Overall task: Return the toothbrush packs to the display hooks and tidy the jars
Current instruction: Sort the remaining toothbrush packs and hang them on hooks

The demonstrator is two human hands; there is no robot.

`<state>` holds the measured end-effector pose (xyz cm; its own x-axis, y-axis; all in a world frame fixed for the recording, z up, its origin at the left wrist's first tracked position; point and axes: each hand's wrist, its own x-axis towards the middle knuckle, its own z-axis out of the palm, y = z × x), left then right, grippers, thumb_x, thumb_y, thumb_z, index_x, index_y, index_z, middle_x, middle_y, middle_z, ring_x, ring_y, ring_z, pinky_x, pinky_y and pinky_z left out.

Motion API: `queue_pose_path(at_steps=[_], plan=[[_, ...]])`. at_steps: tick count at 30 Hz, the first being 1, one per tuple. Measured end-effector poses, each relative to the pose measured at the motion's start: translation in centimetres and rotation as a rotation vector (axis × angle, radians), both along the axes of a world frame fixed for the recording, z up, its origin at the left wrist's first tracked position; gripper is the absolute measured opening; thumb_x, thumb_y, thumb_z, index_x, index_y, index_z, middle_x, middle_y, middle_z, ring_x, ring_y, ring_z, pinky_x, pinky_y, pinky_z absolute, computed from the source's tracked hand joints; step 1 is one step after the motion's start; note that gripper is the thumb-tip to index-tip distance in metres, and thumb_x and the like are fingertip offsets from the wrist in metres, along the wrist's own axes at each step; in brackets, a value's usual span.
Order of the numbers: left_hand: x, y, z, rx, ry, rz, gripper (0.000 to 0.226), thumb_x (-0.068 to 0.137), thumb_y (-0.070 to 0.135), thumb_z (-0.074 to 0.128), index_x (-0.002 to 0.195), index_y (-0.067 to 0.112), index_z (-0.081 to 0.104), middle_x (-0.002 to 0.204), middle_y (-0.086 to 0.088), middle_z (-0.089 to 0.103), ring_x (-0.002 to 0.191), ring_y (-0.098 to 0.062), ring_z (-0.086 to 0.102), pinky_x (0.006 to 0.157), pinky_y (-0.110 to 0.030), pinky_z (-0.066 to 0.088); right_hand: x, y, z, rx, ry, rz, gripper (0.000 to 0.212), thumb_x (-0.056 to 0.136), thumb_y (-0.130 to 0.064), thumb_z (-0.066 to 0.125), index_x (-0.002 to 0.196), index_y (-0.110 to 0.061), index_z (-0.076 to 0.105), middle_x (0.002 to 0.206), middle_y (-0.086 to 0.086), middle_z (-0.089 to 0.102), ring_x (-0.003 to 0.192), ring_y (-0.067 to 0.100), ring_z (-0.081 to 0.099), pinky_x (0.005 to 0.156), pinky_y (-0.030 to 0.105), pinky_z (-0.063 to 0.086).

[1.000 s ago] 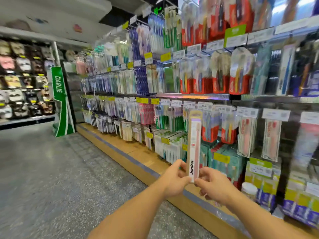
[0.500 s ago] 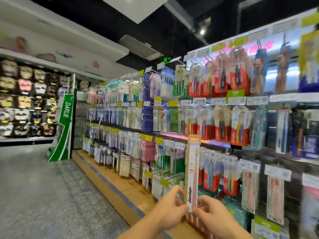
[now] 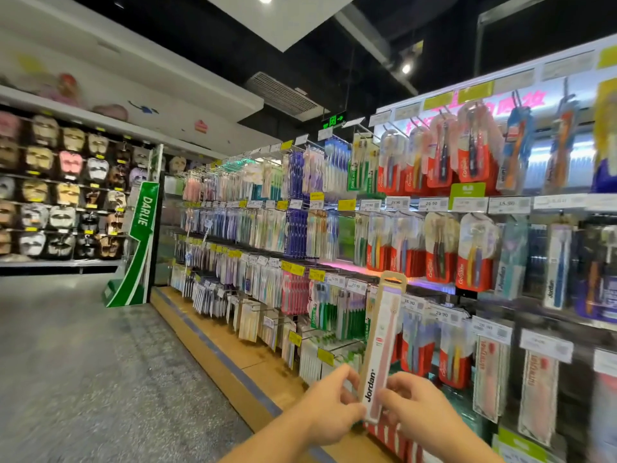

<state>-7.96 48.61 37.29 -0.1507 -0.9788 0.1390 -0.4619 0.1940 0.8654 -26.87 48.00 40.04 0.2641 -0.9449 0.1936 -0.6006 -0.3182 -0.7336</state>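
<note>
Two hands: my left hand (image 3: 329,407) and right hand (image 3: 412,411) both pinch the bottom end of one toothbrush pack (image 3: 380,349), each grip closed on it from its own side.
Pack: upright, leaning slightly right, its hang tab (image 3: 394,280) up in front of the price tags (image 3: 347,282) on the display.
Hooks: I cannot make out a free hook behind the tab; the racks are crowded and partly blurred.
Slip risk: I hold only the low end, so the tall pack could tip or twist as I reach.
Miss risk: the tab hole might catch beside a hook, or knock the red packs (image 3: 417,352) hanging just to the right.
Wrong-spot risk: similar pale packs (image 3: 490,379) hang further right, so I might pick a mismatched hook.
Jars: none clearly in view.
</note>
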Motion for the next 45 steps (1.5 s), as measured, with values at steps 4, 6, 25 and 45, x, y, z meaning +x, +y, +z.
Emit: queue_pose_path(at_steps=[4,6,25,45], plan=[[-0.9,0.2,0.1,0.052,0.014,-0.044,0.027,0.094,0.028,0.065,0.117,0.023,0.051,0.078,0.007,0.056,0.058,-0.01,0.05,0.058,-0.028,0.043,-0.8,0.4,1.1,-0.055,-0.078,-0.04,0.006,0.095,-0.025,0.065,0.094,-0.026,0.072,0.076,-0.007,0.077,0.067,0.006,0.073,0.07,0.034,0.059],[-1.2,0.3,0.2,0.055,0.025,-0.049,0.024,0.096,0.027,0.063,0.115,0.025,0.049,0.084,0.004,0.056,0.057,-0.011,0.05,0.055,-0.027,0.044,-0.8,0.4,1.6,-0.057,-0.115,-0.042,0.008,0.097,-0.021,0.064,0.097,-0.025,0.071,0.077,-0.007,0.077,0.068,0.008,0.073,0.071,0.033,0.061],[1.5,3.4,-4.9,0.114,0.001,0.124,0.023,0.09,0.029,0.068,0.109,0.031,0.053,0.09,0.0,0.061,0.061,-0.01,0.05,0.062,-0.032,0.041,3.5,-0.7,-1.7,-0.026,-0.272,0.113,0.012,0.099,-0.02,0.063,0.11,-0.027,0.065,0.094,-0.002,0.075,0.077,0.011,0.071,0.064,0.031,0.056],[24.1,-9.5,-18.2,0.357,0.224,0.358,0.023,0.098,0.027,0.064,0.104,0.047,0.056,0.105,0.015,0.069,0.086,-0.002,0.066,0.076,-0.017,0.049,29.7,-18.1,-7.7,0.423,-0.289,0.06,0.015,0.102,-0.011,0.055,0.101,-0.024,0.048,0.087,0.019,0.067,0.074,0.03,0.068,0.084,0.062,0.057]])
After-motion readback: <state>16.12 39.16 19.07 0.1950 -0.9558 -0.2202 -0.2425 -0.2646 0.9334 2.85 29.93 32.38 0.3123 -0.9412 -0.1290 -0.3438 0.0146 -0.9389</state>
